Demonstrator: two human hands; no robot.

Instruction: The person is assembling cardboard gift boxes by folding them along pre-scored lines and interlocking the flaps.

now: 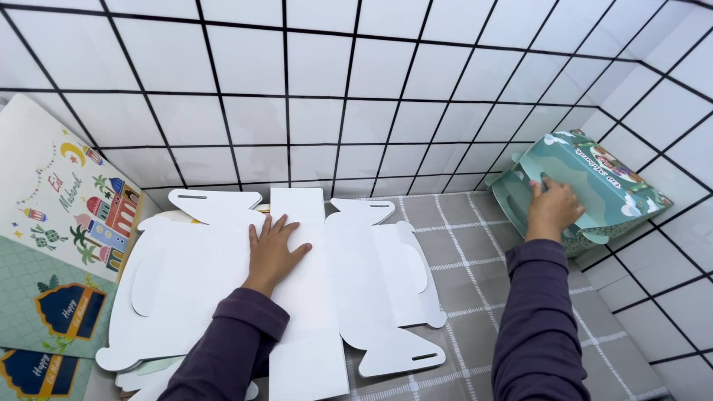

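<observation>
- Left hand (271, 249) is lying flat, fingers spread and released, pressing the white cutout (327, 297) at lower centre on the checked cloth (475, 260).
- Right hand (551, 209) is grasping the green box (594, 174) at the right, against the tiled wall (334, 89).
- Printed cards (59, 245) are sitting at the left edge.

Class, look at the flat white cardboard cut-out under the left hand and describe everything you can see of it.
The white cut-out is an unfolded box blank, plain white and card-like. It lies flat on a grey checked cloth, on top of a stack of similar sheets. A long centre strip runs towards the camera, with side panels and rounded flaps bearing slot cut-outs. Fold lines show faintly. The left hand presses palm-down on its middle.
</observation>
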